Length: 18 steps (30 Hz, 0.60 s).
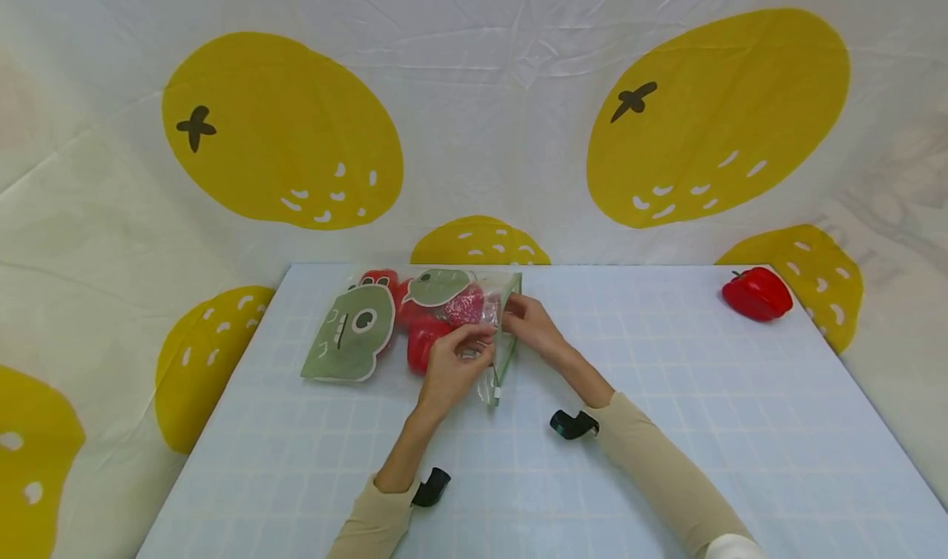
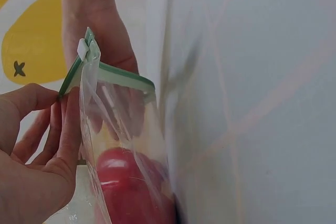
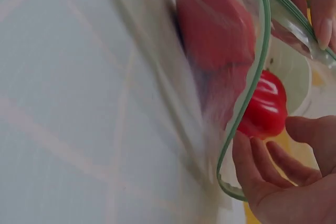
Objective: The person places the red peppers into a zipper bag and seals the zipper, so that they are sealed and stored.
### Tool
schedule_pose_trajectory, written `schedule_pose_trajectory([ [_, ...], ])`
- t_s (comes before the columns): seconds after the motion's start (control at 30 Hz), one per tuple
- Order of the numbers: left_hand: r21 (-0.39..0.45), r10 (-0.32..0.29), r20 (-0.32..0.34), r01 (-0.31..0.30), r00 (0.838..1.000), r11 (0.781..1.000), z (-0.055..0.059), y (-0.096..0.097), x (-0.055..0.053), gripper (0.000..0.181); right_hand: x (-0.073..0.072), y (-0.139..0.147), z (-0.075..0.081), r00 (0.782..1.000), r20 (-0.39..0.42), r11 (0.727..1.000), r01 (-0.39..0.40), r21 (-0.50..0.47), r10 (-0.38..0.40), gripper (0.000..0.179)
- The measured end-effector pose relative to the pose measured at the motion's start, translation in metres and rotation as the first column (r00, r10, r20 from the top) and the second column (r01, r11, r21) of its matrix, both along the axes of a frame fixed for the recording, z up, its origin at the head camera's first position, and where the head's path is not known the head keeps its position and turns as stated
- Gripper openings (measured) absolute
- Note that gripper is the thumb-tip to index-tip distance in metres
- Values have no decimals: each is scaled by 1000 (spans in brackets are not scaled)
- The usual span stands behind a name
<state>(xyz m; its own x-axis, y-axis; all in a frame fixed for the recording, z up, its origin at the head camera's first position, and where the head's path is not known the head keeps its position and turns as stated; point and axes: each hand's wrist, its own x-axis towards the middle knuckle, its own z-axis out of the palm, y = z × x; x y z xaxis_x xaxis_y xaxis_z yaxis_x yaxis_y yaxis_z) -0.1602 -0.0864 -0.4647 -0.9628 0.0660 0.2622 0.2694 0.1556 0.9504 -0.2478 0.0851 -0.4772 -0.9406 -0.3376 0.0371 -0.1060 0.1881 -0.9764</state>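
A clear zip bag (image 1: 344, 341) with green cartoon animals printed on it lies on the table, several red things inside. One is a glossy red bell pepper (image 1: 424, 343); another, pinkish-red with a speckled surface, cannot be told by kind. My left hand (image 1: 450, 371) pinches the near side of the bag's mouth by its green zip edge (image 2: 73, 76). At the open mouth, my right hand (image 1: 532, 325) has its fingers extended inside, close to a shiny red pepper (image 3: 265, 106). Whether the fingertips touch that pepper cannot be told.
A separate red bell pepper (image 1: 757, 294) lies at the table's far right corner. The table (image 1: 666, 460) has a pale blue checked cover. Behind it hangs a white cloth (image 1: 489, 131) with yellow fruit prints. A white slider (image 2: 82, 49) sits on the zip's near end.
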Motion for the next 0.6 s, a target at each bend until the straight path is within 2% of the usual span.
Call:
schedule_pose_trajectory([
  [0.27,-24,11,10,-11,1000,1000,1,1,2,21,-1,19,1,998,69,999,-2,-47,5,35],
  [0.6,-57,30,27,-28,999,998,1,1,3,21,0,44,8,997,73,999,25,-39,-23,41],
])
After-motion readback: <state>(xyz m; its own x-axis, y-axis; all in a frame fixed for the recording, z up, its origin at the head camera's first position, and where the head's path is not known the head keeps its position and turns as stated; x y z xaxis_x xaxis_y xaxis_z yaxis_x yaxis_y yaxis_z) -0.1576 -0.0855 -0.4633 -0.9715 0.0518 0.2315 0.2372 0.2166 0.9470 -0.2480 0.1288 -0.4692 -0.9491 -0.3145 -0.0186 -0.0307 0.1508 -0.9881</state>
